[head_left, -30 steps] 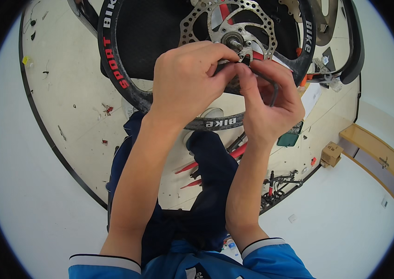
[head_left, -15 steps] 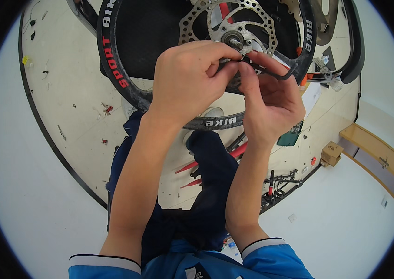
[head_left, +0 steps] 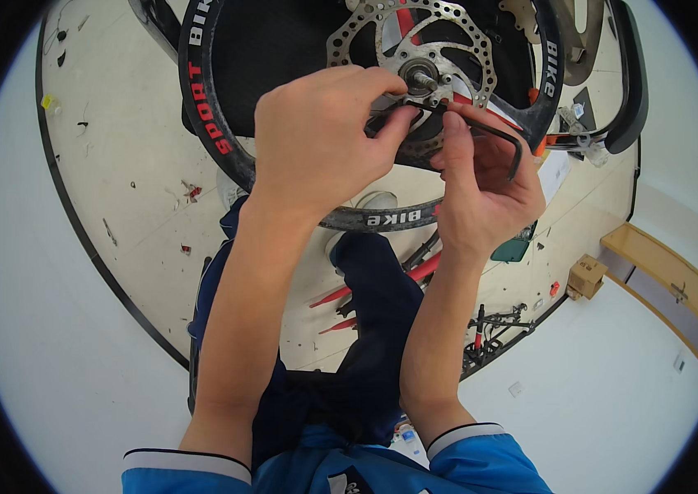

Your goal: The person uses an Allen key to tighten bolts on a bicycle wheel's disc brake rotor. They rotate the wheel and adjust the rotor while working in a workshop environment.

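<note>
A black L-shaped hex key [head_left: 493,130] is pinched between the thumb and index finger of my right hand [head_left: 489,177], its bent end hanging down past the fingers. My left hand [head_left: 316,136] is closed in a pinch at the key's other end; whatever small thing sits between those fingertips is hidden. Both hands are in front of the hub axle [head_left: 423,80] of a black bicycle wheel [head_left: 242,169] with red and white lettering. A silver disc brake rotor [head_left: 480,62], drilled with holes, surrounds the hub. My fingers partly cover the rotor's lower edge.
Red and black frame parts [head_left: 423,270] lie on the floor by my legs. More black bike parts [head_left: 489,333] lie at the lower right, with a cardboard box [head_left: 587,276] beyond. Small scraps [head_left: 191,192] are scattered on the left. Another tyre [head_left: 629,82] curves at the upper right.
My left hand has shifted a little left, and the fingertips of both hands are slightly farther apart. The hex key has turned, so its bent end points down.
</note>
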